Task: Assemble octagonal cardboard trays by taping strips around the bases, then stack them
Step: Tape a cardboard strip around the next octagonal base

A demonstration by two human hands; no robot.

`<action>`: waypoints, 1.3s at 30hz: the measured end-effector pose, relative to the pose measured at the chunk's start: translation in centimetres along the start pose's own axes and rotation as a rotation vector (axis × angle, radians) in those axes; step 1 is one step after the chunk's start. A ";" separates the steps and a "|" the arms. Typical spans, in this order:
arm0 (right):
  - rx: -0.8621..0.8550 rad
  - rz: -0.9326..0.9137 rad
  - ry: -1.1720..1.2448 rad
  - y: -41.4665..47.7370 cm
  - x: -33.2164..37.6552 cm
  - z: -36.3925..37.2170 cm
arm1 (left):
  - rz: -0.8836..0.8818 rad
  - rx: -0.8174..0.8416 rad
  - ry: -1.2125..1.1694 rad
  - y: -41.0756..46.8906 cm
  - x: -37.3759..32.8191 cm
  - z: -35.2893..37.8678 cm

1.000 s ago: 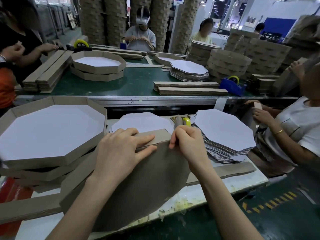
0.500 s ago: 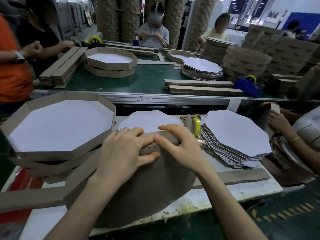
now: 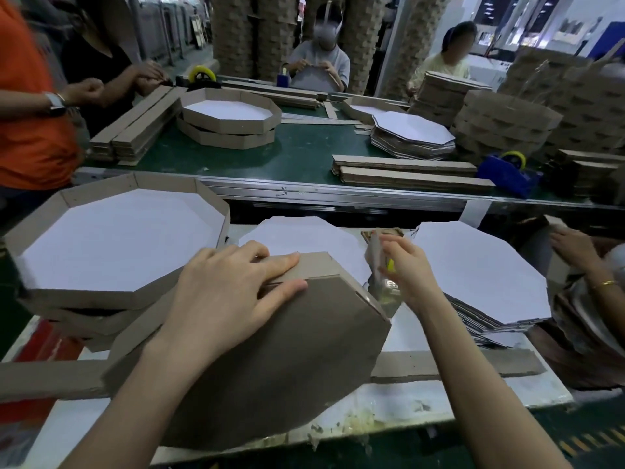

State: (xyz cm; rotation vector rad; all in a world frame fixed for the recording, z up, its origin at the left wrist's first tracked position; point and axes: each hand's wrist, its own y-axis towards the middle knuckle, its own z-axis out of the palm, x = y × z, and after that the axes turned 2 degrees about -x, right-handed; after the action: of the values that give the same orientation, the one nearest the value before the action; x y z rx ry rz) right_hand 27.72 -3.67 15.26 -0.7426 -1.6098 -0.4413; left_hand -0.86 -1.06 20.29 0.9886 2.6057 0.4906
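A white table (image 3: 473,396) fronts a green belt (image 3: 297,157) in a workshop crowded with cardboard stacks and seated workers. The tray (image 3: 287,350) leans underside-up on the table between finished trays (image 3: 118,238) and a pile of bases (image 3: 473,265), with the left hand (image 3: 233,292) pressed flat-fingered on its rim. The right hand (image 3: 409,275) partly hides the blurred tape dispenser (image 3: 375,255), and I cannot tell its grip.

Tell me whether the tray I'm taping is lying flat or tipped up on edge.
Tipped up. The tray leans with its brown underside facing the camera, while the left hand presses its top edge.
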 end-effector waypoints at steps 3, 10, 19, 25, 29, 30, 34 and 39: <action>-0.068 0.230 -0.116 4.9 -3.9 -1.7 | -0.003 -0.018 0.031 0.5 -0.1 0.4; -0.046 0.487 -0.364 12.2 -10.1 -3.7 | -0.046 -0.120 -0.042 0.8 -0.3 1.4; -0.231 0.511 -0.004 14.3 -10.9 -2.5 | 0.007 -0.105 0.002 1.4 -0.2 1.7; -0.410 0.411 0.298 11.0 -12.0 -2.5 | -0.032 -0.131 0.024 1.5 -0.2 2.4; -0.330 0.274 0.324 7.9 -17.0 -3.4 | -0.029 -0.133 0.012 1.6 -0.2 2.5; -0.297 0.233 0.283 7.6 -18.0 -3.8 | -0.023 -0.132 0.008 1.6 -0.2 2.5; -0.220 0.199 0.080 7.6 -20.1 -6.0 | -0.014 -0.134 -0.009 1.5 -0.2 2.3; -0.054 0.256 -0.056 6.6 -20.4 -5.4 | -0.012 -0.085 0.056 1.5 -0.5 2.0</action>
State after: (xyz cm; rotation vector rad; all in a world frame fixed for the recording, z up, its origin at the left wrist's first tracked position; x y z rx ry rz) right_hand 37.14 -6.91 -4.53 -0.9953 -1.5334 -0.2805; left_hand 1.16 0.07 19.16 0.9451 2.6147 0.6290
